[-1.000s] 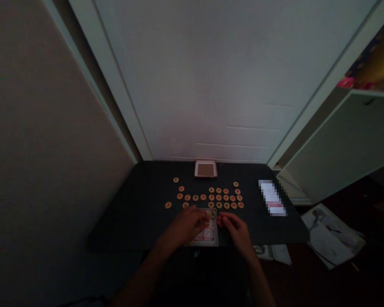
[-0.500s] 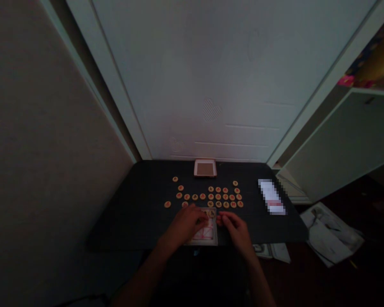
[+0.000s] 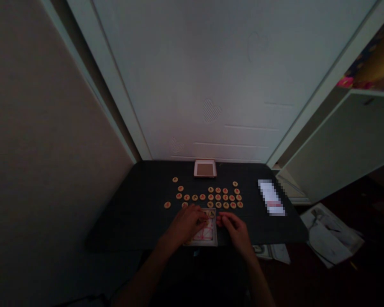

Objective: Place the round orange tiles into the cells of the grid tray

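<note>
A shallow box (image 3: 214,238) with a red-lined sheet inside lies at the near edge of the dark table. Over its left part reaches my left hand (image 3: 186,225), fingers bent and closed at the tips on a round xiangqi piece, partly hidden. Another xiangqi piece (image 3: 211,214) sits in the box's far right corner. My right hand (image 3: 235,228) is just right of the box, thumb and fingers pinched together; whatever is between them is too dark to make out. Beyond the hands, several loose xiangqi pieces (image 3: 218,197) with red or dark characters lie spread out on the table.
A small lid-like tray (image 3: 205,169) stands at the table's back by the white panel. A blurred pale rectangle (image 3: 271,197) lies at the right of the table (image 3: 124,213). White boxes (image 3: 333,234) are on the floor to the right.
Both hands stay almost in place, with only slight finger movement of the left hand over the box. The loose pieces have not moved.
</note>
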`<action>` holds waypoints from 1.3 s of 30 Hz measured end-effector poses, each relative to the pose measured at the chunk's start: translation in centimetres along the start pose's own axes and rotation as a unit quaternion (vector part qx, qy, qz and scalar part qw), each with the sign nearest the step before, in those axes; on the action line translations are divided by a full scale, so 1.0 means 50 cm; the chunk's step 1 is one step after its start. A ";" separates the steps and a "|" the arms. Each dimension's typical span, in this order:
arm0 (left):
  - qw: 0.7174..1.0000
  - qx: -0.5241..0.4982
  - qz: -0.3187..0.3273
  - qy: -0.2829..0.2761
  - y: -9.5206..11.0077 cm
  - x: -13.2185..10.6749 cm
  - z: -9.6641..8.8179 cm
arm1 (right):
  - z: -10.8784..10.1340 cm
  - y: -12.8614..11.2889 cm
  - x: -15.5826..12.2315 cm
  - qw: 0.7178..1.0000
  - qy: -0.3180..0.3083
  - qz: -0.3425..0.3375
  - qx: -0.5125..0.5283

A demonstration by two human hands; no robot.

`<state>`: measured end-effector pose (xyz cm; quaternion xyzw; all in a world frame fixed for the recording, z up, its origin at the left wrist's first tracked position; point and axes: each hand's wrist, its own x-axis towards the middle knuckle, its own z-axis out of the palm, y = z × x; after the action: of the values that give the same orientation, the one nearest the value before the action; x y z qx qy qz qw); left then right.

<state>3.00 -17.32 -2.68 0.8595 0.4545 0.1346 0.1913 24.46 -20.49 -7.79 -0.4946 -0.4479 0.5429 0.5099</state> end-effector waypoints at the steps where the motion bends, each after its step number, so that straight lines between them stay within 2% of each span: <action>1: 1.000 -0.001 -0.003 0.000 0.000 0.000 -0.001 | 0.000 0.000 0.000 1.000 0.000 0.000 0.000; 10: 0.999 -0.043 -0.007 0.005 0.004 -0.007 0.003 | 0.002 0.000 -0.001 1.000 0.005 0.001 0.013; 19: 0.999 -0.036 -0.012 0.003 0.000 -0.007 0.016 | 0.003 -0.006 -0.003 1.000 0.004 0.002 0.009; 26: 0.999 -0.032 -0.005 -0.003 0.005 -0.006 0.011 | 0.002 0.001 0.000 1.000 0.001 0.000 0.006; 33: 1.000 -0.023 -0.012 0.006 -0.006 -0.008 0.021 | -0.001 0.006 0.000 1.000 0.004 0.006 0.009; 39: 1.000 -0.017 -0.003 0.012 0.004 -0.007 0.008 | 0.002 0.000 0.000 1.000 0.010 -0.002 0.004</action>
<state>3.13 -17.80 -2.99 0.8532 0.4568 0.1524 0.2003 24.34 -20.49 -7.76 -0.4973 -0.4418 0.5382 0.5176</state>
